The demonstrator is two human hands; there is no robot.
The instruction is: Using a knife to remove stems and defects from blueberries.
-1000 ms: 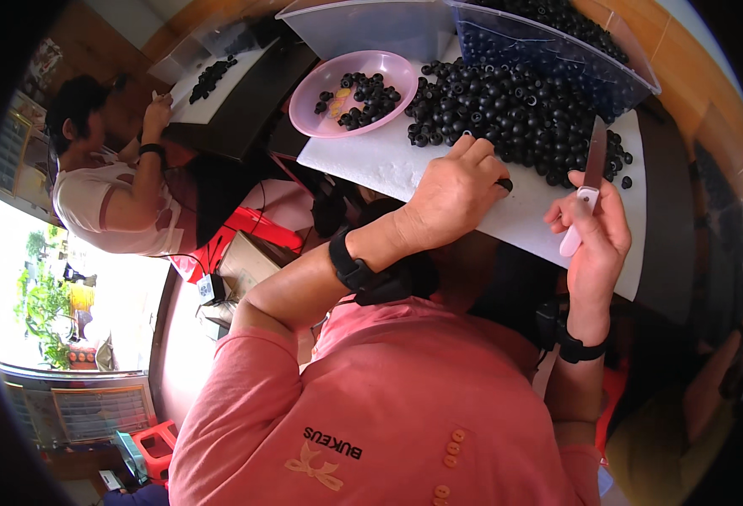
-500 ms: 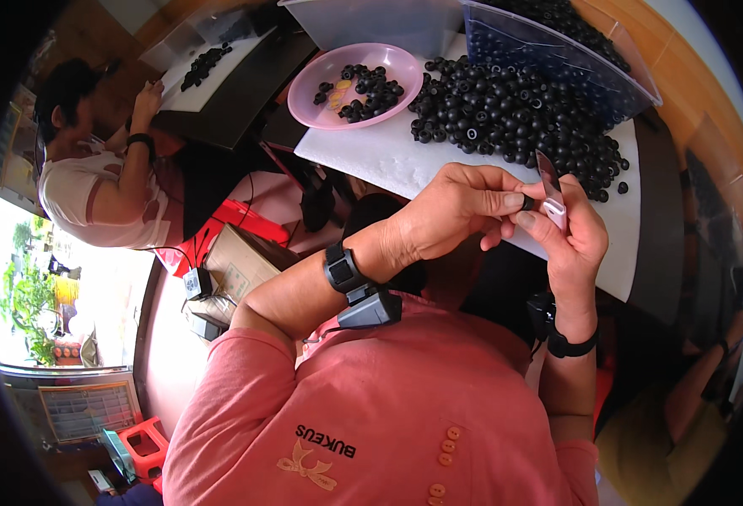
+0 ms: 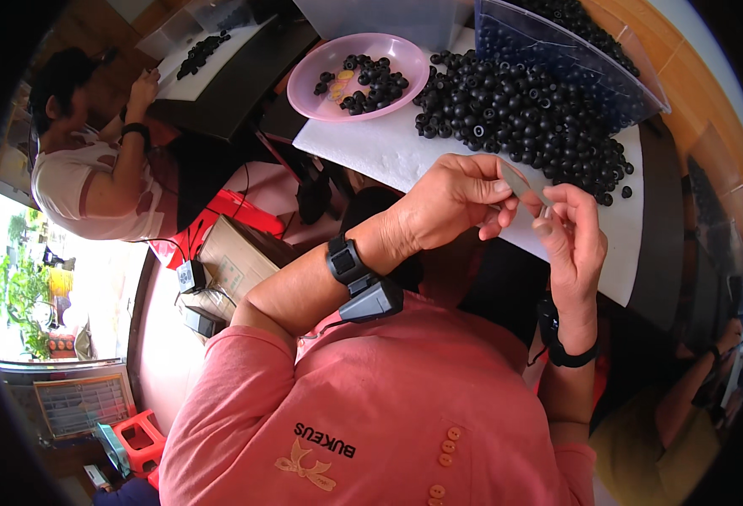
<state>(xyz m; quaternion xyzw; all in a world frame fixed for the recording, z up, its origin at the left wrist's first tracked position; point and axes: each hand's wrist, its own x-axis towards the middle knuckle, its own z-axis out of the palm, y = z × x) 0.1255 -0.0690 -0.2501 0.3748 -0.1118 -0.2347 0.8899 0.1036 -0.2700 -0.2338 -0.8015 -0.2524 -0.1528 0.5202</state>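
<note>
— Two hands meet just off the near edge of your white board [image 3: 405,152], is that right?

— Yes. Your left hand [image 3: 447,207] and right hand [image 3: 574,244] are raised together, fingertips touching around a small knife [image 3: 525,187]. Your right fingers are closed on its pale handle; your left thumb and forefinger pinch at the grey blade. Whether a small black piece sits between them, I cannot tell.

— What lies about them?

— Just beyond your hands, a heap of black round pieces [image 3: 523,110] spreads over the board toward its far right corner, spilling from a clear plastic bin [image 3: 574,51]. At the far left corner stands a pink bowl [image 3: 359,76] with a few black pieces in it. Your own left forearm hides part of the near edge.

— And further off?

— Another person [image 3: 93,169] sits at a dark table to your left.

— Changed since a moment ago?

— Your hands have drawn closer to you, clear of the heap.
</note>
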